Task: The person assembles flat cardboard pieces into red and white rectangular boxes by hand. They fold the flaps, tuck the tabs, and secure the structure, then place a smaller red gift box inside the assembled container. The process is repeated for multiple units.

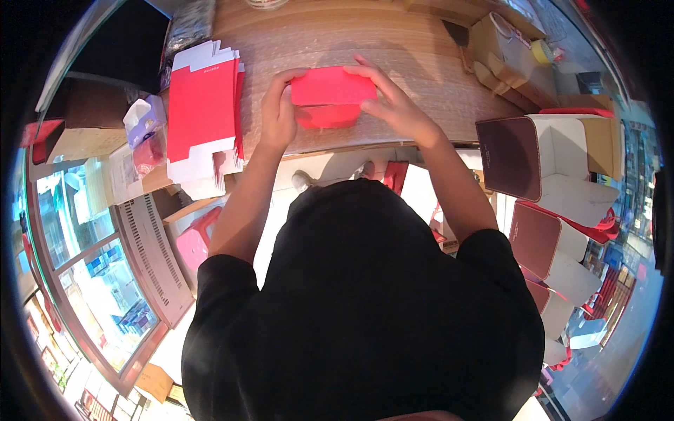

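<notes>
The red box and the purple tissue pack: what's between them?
In the head view, from the purple tissue pack to the red box: a stack of flat red cards, a bare strip of table, then the left hand.

Carton stack: on table, left | box: right of stack | tissue pack: left of stack

Strong light poured over your wooden tabletop, and look, a soft shadow spread just beyond your right hand! The red box blazed, its top nearly flat with glare. Floor below burned white; your black shirt swallowed detail. Glass panes gleamed, bent by fisheye, as the blue-fringed right rim blurred into blackness.
</notes>
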A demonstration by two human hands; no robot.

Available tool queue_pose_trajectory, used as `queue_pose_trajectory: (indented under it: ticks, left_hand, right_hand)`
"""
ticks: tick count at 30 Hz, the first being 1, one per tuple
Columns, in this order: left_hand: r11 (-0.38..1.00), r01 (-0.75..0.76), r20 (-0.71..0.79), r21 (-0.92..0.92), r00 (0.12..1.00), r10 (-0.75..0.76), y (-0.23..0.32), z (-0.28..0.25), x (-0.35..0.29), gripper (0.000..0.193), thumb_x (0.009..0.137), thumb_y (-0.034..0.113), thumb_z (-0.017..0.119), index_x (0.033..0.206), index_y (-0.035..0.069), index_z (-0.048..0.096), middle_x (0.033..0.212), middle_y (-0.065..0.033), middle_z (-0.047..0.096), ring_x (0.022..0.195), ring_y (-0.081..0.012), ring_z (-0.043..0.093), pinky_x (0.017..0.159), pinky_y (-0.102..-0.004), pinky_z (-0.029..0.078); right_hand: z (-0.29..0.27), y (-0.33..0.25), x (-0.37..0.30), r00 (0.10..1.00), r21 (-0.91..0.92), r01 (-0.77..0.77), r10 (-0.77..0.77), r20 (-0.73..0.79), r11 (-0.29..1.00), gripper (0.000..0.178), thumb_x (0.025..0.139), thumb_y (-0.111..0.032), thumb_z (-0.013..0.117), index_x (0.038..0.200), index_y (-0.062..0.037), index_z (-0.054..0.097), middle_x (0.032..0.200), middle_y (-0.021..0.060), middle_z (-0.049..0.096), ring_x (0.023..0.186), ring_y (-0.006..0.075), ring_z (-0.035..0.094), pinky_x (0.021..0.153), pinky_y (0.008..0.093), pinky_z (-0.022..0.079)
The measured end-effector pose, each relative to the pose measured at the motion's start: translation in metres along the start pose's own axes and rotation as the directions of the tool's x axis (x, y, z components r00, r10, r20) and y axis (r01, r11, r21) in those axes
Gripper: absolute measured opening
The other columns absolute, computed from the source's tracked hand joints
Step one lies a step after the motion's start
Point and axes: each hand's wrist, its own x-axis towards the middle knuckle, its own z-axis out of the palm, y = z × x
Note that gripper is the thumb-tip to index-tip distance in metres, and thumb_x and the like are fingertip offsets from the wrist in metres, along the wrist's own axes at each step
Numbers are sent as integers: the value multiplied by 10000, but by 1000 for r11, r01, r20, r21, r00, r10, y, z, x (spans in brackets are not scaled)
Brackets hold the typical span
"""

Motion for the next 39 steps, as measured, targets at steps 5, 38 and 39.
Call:
queue_pose_trajectory:
  ticks: [5,38,39]
  left_hand:
    - [996,-85,136,20,987,81,3,-5,3,320,891,201,424,1142,13,485,1162,-172,509,1089,-273,487,953,-356,355]
    - [665,-534,564,522,801,201,21,-25,30,650,738,307,650,1295,70,411,1239,-144,441,1088,-337,441,919,-404,381]
    - [666,-532,558,522,804,204,21,-25,29,653,735,307,653,1294,71,412,1240,-143,441,1087,-337,442,919,-405,381]
  right_hand:
    - [-7,-7,-1,998,-184,-56,60,18,981,560,812,-298,614,1306,-127,413,1432,184,206,1337,290,186,1048,401,216]
    - [3,-9,18,952,-630,301,-263,156,716,504,769,-292,641,1247,-217,499,1183,147,461,1071,326,464,921,399,377]
    - [3,-10,18,952,-633,301,-265,153,713,495,776,-293,634,1246,-213,500,1190,148,457,1072,328,463,917,401,379]
